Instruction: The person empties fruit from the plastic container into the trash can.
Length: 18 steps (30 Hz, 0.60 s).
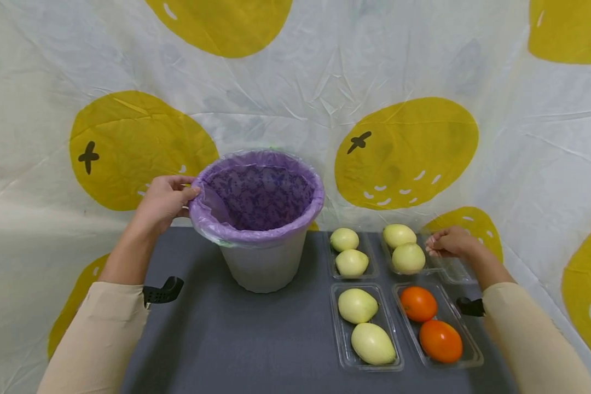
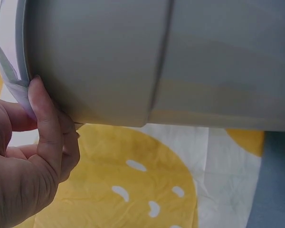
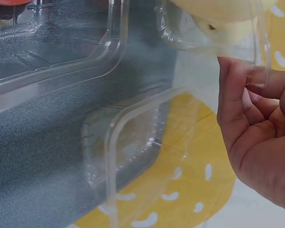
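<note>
My left hand (image 1: 164,200) pinches the left rim of a whitish bin (image 1: 265,269) lined with a purple patterned bag (image 1: 256,235). In the left wrist view, thumb and fingers clasp the folded edge of the bag (image 2: 12,76) over the rim. On the right side, my right hand (image 1: 450,242) pinches the edge of a clear plastic tray (image 3: 194,45) that holds two pale yellow fruits (image 1: 407,258). The bin tilts slightly, its mouth toward me.
Another clear tray (image 3: 111,147) lies beside the right hand. Two more trays of pale yellow fruits (image 1: 352,262) (image 1: 372,343) stand right of the bin. Two orange-red fruits (image 1: 440,341) sit in a front-right tray (image 1: 473,358). A lemon-print cloth (image 1: 305,76) hangs behind the grey table (image 1: 256,345).
</note>
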Tool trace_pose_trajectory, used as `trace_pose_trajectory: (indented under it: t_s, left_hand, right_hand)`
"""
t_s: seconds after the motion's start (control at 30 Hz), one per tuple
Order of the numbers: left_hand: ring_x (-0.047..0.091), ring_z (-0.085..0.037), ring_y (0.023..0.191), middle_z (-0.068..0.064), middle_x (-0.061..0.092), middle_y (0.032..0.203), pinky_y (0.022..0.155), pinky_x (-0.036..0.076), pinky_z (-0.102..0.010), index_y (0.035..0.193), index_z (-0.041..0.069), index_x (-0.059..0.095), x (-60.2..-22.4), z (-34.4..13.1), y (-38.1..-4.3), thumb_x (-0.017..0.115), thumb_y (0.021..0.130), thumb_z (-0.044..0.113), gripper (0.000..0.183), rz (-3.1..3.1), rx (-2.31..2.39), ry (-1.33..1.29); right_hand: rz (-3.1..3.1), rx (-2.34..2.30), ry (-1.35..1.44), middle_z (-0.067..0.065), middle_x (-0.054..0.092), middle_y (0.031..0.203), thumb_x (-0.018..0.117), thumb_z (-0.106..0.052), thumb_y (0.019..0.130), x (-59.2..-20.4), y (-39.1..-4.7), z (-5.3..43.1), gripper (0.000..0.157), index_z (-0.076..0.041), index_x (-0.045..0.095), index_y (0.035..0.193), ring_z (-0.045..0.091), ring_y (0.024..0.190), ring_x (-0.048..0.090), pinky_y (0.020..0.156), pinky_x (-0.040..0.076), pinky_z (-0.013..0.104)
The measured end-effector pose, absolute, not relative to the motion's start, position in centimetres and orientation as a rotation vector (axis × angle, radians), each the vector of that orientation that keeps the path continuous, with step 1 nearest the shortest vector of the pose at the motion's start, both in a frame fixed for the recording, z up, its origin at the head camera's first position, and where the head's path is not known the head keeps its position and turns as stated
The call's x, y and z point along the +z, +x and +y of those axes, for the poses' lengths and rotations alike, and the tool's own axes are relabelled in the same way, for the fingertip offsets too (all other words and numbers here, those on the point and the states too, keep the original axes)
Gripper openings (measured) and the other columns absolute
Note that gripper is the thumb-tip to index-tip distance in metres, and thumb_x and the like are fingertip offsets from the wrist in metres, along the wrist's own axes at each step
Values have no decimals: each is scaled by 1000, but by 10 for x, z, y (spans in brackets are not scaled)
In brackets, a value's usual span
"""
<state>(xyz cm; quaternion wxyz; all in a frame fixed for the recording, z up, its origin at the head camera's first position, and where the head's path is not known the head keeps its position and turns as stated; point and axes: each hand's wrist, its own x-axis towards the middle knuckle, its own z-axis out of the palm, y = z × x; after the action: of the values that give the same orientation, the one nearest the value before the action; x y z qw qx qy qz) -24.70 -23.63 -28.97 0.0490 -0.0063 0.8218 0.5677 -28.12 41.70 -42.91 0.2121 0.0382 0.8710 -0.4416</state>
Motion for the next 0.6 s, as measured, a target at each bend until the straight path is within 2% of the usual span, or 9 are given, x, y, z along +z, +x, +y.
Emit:
trace_pose_trajectory:
  t_s: [0.17, 0.37, 0.6]
  left_hand:
    - [70, -4, 77, -12, 55, 119, 72, 63, -24, 154, -6, 40, -289, -237, -246, 53, 108, 17, 53, 2491, 1730, -24]
    - [70, -4, 76, -12, 56, 117, 72, 63, -24, 154, -6, 41, -288, -236, -245, 54, 108, 17, 53, 2498, 1726, -18]
    - [70, -4, 75, -16, 55, 122, 72, 63, -24, 155, -6, 39, -287, -236, -246, 53, 108, 17, 54, 2499, 1704, -16]
  right_hand:
    - [2412, -1248, 81, 9, 75, 98, 54, -2, 105, -419, -277, 413, 41, 29, 47, 132, 12, 83, 73, 78, 63, 27]
    - [2422, -1289, 65, 5, 76, 97, 56, -7, 106, -410, -271, 402, 44, 27, 48, 133, 8, 81, 73, 78, 62, 25]
    - [2398, -1363, 44, 0, 76, 96, 57, -7, 106, -398, -268, 387, 46, 25, 46, 136, 7, 83, 73, 81, 63, 27]
